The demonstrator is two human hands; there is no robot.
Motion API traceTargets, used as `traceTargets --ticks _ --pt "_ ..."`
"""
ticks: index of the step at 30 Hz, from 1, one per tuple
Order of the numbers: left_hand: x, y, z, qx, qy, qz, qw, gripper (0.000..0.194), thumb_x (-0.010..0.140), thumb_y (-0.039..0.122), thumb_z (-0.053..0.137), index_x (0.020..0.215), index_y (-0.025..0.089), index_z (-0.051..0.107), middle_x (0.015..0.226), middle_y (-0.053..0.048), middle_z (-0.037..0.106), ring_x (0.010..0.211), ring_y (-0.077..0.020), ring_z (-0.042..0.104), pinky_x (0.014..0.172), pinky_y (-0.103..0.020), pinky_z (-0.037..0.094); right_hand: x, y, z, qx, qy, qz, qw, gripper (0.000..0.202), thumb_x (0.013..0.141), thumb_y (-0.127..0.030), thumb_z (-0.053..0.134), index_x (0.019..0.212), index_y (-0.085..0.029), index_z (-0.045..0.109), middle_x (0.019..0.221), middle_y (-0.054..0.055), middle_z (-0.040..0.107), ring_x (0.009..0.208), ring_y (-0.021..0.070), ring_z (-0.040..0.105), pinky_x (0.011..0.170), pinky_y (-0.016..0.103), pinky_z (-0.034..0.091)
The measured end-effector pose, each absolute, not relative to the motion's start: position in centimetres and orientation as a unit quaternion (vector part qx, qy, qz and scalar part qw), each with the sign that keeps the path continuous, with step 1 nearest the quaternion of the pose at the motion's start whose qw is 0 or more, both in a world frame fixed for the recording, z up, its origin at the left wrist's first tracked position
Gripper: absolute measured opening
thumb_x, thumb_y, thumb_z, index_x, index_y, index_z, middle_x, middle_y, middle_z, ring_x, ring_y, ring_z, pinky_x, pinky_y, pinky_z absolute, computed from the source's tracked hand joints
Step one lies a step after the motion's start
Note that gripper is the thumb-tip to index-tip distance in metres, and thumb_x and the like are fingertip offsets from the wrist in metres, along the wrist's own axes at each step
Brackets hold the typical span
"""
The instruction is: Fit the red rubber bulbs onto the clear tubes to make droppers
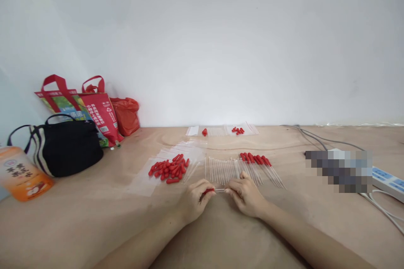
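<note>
My left hand [195, 200] pinches a red rubber dropper bulb [208, 191] near the front of the table. Opposite it, the fingers of my right hand [248, 198] are closed on a clear glass dropper tube [220, 191], which spans the gap between both hands. The tube's left end meets the bulb; how deep it sits is hidden. Beyond my left hand, a pile of red bulbs [170, 169] lies on a clear plastic bag [142, 183]. Bare glass tubes [222, 169] lie in a row behind my hands. To their right are several droppers [263, 161] with red bulbs fitted.
More bulbs and tubes lie in a clear bag [252, 129] by the wall. At left stand a black bag [71, 147], red shopping bags [102, 113] and an orange-and-white package [27, 176]. A power strip [389, 183], cables and a blurred-out object [342, 170] are at right.
</note>
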State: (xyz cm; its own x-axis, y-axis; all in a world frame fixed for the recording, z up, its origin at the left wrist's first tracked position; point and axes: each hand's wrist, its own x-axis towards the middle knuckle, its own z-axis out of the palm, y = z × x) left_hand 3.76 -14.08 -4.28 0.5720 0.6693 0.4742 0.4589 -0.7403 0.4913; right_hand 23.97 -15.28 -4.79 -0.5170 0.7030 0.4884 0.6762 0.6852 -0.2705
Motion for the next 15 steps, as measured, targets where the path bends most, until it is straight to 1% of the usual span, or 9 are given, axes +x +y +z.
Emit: traceTargets --ticks 4,8,11,13,15 --pt "3.9 -14.2 -4.3 0.88 0.302 0.341 0.137 0.016 0.084 0.023 0.043 0.081 0.015 0.056 0.073 -0.003 0.056 0.064 -0.0107 0.052 0.058 -0.02 0.041 23.5 -15.4 -4.6 -0.428 -0.859 0.071 0.273 0.031 0.087 -0.024 0.031 0.061 -0.016 0.047 0.055 -0.003 0.053 0.049 0.0076 0.041 0.06 0.024 0.021" --pt "3.9 -14.1 -4.3 0.889 0.281 0.339 0.123 0.015 0.084 0.021 0.043 0.081 0.014 0.056 0.072 -0.003 0.056 0.064 -0.0108 0.052 0.057 -0.02 0.041 23.0 -15.6 -4.4 -0.446 -0.849 0.111 0.259 0.035 0.088 -0.026 0.03 0.058 -0.017 0.045 0.052 -0.004 0.052 0.047 0.0073 0.041 0.061 0.024 0.023" --pt "3.9 -13.9 -4.3 0.888 0.276 0.344 0.125 0.016 0.084 0.021 0.043 0.084 0.014 0.058 0.073 -0.003 0.057 0.064 -0.0107 0.053 0.057 -0.019 0.042 22.8 -15.7 -4.4 -0.448 -0.845 0.135 0.261 0.036 0.088 -0.027 0.028 0.061 -0.017 0.049 0.055 -0.003 0.056 0.049 0.0082 0.045 0.064 0.025 0.025" --pt "3.8 -13.8 -4.2 0.876 0.3 0.358 0.12 0.016 0.083 0.023 0.045 0.086 0.016 0.06 0.071 -0.003 0.057 0.061 -0.0099 0.053 0.055 -0.019 0.042 22.7 -15.7 -4.5 -0.451 -0.838 0.141 0.274 0.036 0.089 -0.027 0.027 0.064 -0.018 0.051 0.058 -0.003 0.058 0.052 0.0091 0.048 0.065 0.026 0.025" --pt "3.6 -13.7 -4.1 0.862 0.328 0.37 0.113 0.016 0.082 0.025 0.048 0.083 0.017 0.061 0.067 -0.001 0.057 0.056 -0.009 0.052 0.052 -0.019 0.041 22.7 -15.6 -4.5 -0.453 -0.834 0.127 0.289 0.033 0.089 -0.028 0.028 0.068 -0.018 0.052 0.062 -0.002 0.06 0.054 0.0098 0.05 0.064 0.026 0.025"
